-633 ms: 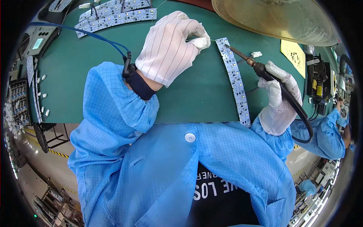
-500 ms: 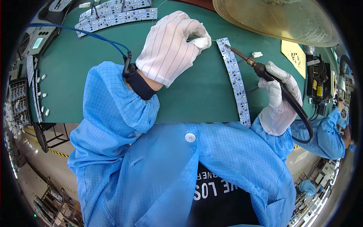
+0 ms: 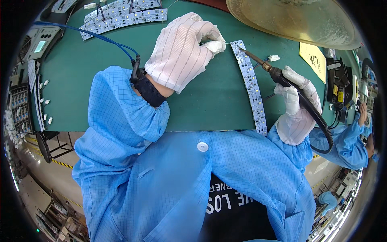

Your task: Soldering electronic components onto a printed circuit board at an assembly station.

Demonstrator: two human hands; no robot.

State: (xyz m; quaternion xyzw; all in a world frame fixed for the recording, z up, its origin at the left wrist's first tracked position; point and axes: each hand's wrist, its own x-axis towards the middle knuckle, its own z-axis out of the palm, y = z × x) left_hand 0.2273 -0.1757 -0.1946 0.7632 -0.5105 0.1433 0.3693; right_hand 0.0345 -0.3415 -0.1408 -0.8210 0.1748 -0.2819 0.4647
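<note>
A narrow white LED circuit board [image 3: 250, 82] lies lengthwise on the green mat, its near end by the mat's front edge. My right hand [image 3: 297, 117], in a white glove, grips a soldering iron [image 3: 278, 75] by its dark handle. The iron's tip meets the board near its far end. Left of that end, my left hand [image 3: 177, 52], gloved in striped white, pinches a thin solder wire [image 3: 227, 43] between thumb and finger. The wire reaches toward the board's far end. Around my left wrist is a black strap [image 3: 150, 89] with a blue cord.
More LED boards [image 3: 125, 19] lie at the back left. A large translucent cover [image 3: 298, 20] hangs over the back right, near a yellow sponge-like sheet [image 3: 313, 59]. A white connector [image 3: 274, 58] sits right of the board. A co-worker's blue sleeve [image 3: 350, 149] shows at far right.
Both my hands, the iron and the board stay almost in place. At the far right, the co-worker's hand and forearm have moved up.
</note>
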